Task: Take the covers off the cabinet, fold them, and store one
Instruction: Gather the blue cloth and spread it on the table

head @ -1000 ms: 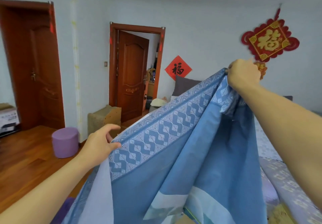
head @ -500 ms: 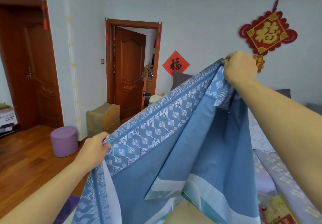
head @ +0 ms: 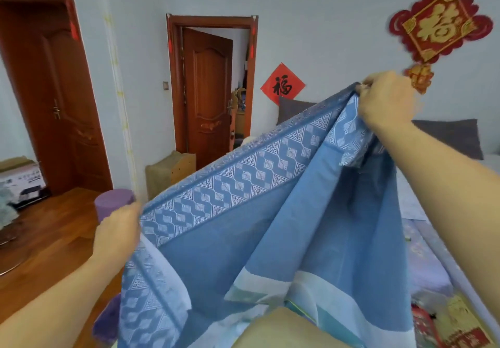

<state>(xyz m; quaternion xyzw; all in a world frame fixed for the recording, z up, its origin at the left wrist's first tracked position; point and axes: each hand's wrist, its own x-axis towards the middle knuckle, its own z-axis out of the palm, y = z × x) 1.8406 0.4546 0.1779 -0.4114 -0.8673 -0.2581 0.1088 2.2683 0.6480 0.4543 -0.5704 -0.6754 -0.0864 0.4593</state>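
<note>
A large blue cover (head: pixel 270 234) with a white geometric border band hangs stretched in front of me. My right hand (head: pixel 387 101) grips its bunched top corner, raised high at the right. My left hand (head: pixel 119 228) grips the patterned edge lower down at the left, fingers curled round the cloth. The border runs taut between the two hands and the rest of the cover drapes down, hiding what lies below. The cabinet is not in view.
A bed (head: pixel 422 244) with lilac bedding and grey pillows (head: pixel 449 136) lies at the right. A purple stool (head: pixel 113 204) and a small wooden box (head: pixel 170 171) stand on the wood floor at left. A tan object (head: pixel 273 331) shows at the bottom.
My left hand was open beside the patterned edge and has now closed on it, lower and further left. The right hand keeps its grip up high. The border now runs taut.
</note>
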